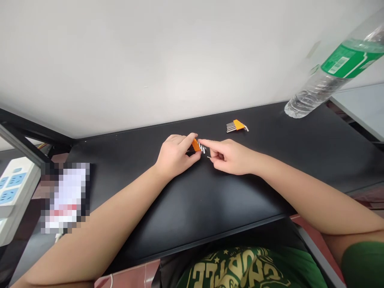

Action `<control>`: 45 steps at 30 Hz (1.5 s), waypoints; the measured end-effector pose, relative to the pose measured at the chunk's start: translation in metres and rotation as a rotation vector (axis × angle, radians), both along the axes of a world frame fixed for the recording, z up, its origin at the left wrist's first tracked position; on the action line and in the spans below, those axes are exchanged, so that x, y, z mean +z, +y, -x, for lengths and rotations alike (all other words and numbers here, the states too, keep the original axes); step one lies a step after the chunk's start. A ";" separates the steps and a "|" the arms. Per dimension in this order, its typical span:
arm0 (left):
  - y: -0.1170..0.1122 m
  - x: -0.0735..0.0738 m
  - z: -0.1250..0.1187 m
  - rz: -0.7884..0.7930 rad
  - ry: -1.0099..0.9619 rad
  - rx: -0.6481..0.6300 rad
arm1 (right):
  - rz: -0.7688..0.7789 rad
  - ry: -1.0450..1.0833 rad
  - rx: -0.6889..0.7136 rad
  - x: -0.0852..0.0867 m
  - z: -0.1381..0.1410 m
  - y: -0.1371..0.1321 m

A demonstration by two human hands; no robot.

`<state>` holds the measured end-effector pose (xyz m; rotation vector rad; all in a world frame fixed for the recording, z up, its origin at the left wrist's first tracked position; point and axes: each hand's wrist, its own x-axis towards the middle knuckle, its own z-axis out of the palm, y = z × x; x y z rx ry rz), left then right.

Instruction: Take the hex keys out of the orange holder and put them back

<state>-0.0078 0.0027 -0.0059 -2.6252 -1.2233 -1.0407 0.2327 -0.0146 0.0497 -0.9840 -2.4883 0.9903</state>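
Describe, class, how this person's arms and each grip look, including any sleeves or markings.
The left grip and right grip are human hands, bare and ungloved. The left forearm and right forearm are uncovered, tapering towards the wrist, with no visible markings or accessories. A green sleeve shows near the right elbow.

Left hand [177, 155] grips an orange plastic holder [196, 145] bearing silvery bent metal keys [202, 148], over a black rectangular tabletop [195, 204]. Right hand [231, 157]: index finger extended to the keys; thin silvery metal piece [209, 157] protrudes between thumb and curled fingers. Second orange key set [239, 125] lies beyond, near the white wall [180, 60]. Clear plastic bottle with green label [313, 94] stands far right.
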 end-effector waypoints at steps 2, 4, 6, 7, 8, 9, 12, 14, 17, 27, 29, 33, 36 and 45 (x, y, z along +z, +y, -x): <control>0.000 0.000 0.000 -0.005 0.001 0.001 | -0.089 -0.059 -0.006 0.002 0.001 0.000; 0.000 0.001 -0.001 -0.001 0.005 -0.012 | -0.144 -0.078 -0.017 0.004 0.000 0.001; -0.001 0.002 -0.001 0.017 0.018 -0.029 | -0.137 -0.054 -0.050 0.006 -0.003 0.005; -0.001 0.003 -0.001 0.025 0.024 -0.035 | -0.126 -0.037 -0.079 0.006 -0.005 0.008; -0.002 0.003 -0.001 0.029 0.029 -0.040 | -0.114 -0.020 -0.116 0.006 -0.006 0.010; -0.002 0.003 -0.001 0.030 0.031 -0.043 | -0.092 0.003 -0.152 0.004 -0.008 0.013; -0.002 0.003 -0.001 0.017 0.034 -0.045 | 0.071 0.138 -0.233 -0.001 -0.008 0.018; -0.002 0.003 -0.001 0.018 0.043 -0.043 | 0.210 0.251 -0.265 -0.005 -0.007 0.020; -0.002 0.003 -0.001 0.042 0.069 -0.037 | 0.323 0.361 -0.290 -0.006 -0.004 0.020; 0.001 -0.001 -0.001 0.134 0.113 -0.064 | 0.259 0.226 -0.315 -0.002 -0.002 0.014; 0.000 0.000 -0.001 0.136 0.120 -0.067 | 0.210 0.203 -0.319 -0.002 -0.001 0.012; -0.001 0.002 -0.002 0.141 0.140 -0.075 | 0.068 0.164 -0.327 0.001 0.001 0.011; -0.001 0.000 -0.002 0.126 0.132 -0.079 | -0.064 0.121 -0.279 0.002 0.001 0.011; -0.001 0.000 -0.003 0.123 0.098 -0.104 | -0.215 0.105 -0.185 0.000 0.001 0.011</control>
